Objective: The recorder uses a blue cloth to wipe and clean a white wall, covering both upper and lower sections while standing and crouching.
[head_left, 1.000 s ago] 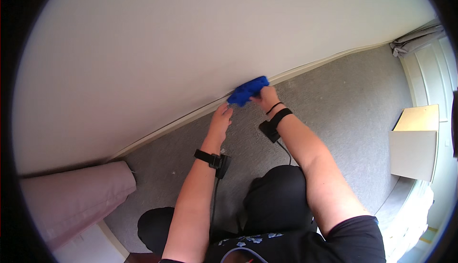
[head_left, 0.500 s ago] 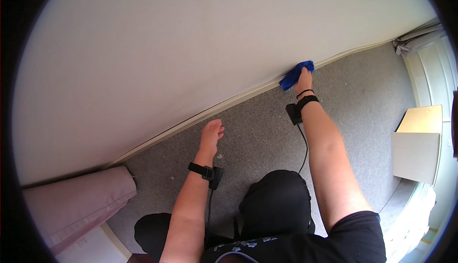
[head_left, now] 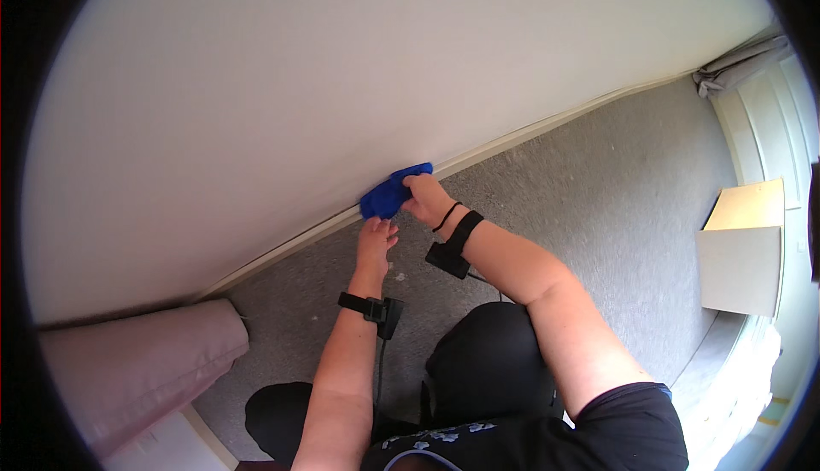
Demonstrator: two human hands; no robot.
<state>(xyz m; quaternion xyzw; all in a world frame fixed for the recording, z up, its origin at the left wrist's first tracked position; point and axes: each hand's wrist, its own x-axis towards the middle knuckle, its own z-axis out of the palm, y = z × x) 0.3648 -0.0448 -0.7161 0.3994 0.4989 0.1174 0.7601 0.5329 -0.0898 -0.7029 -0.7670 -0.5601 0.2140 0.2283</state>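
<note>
A blue cloth [head_left: 387,197] lies bunched against the pale skirting board [head_left: 504,143] at the foot of the wall. My right hand [head_left: 426,198] grips its right end, with the thumb on top and the fingers partly hidden. Just below the cloth's left part is my left hand [head_left: 373,245], its fingers apart and holding nothing. Those fingertips reach close to the cloth's lower edge; whether they touch it I cannot tell. Each wrist carries a black strap with a small box and cable.
Grey carpet [head_left: 598,189] runs along the white wall [head_left: 256,104]. A padded pinkish-grey piece of furniture [head_left: 154,356] stands at the left against the wall. On the right are a pale box-like unit [head_left: 741,268] and a gathered grey curtain [head_left: 741,63]. My knees are close below my hands.
My right hand has slid the blue cloth leftward along the skirting board, from far right to beside my left hand. The right elbow has bent. My left hand has barely moved.
</note>
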